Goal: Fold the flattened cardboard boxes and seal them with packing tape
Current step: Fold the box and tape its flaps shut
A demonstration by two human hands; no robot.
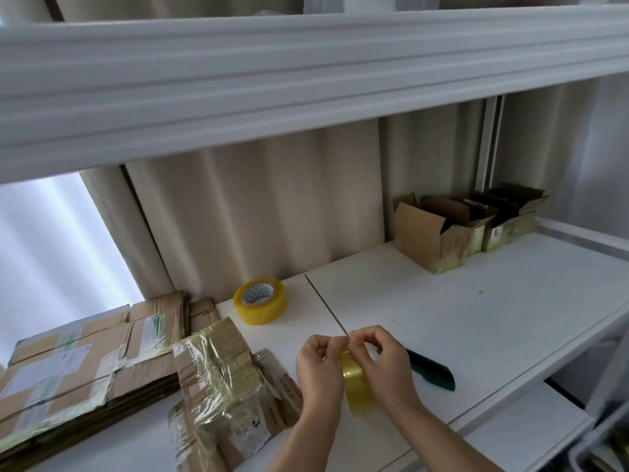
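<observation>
**Finding the tape end above the bench**

Nearest the viewer, both hands hold one roll of tape [357,386] on edge above the white bench [476,318]. The left hand [320,373] curls round the roll's left side, and the right hand [384,366] closes over its right; the fingertips [350,338] of both pinch together at the top rim, apparently picking at the loose tape end. Whether any tape has lifted cannot be told. Just left of the hands lies a flattened box [221,386], heavily wrapped in old tape, its long axis running away from the viewer; the left hand is the nearer to it. Further left sits a stack of flattened boxes [85,362]. Just right of the hands lies a green cutter [432,369]. Beyond, a second tape roll [260,301] rests flat near the curtain. Farthest back on the right stand several folded boxes [459,229] with open flaps. Judged from this, folding of the next box has not begun.
</observation>
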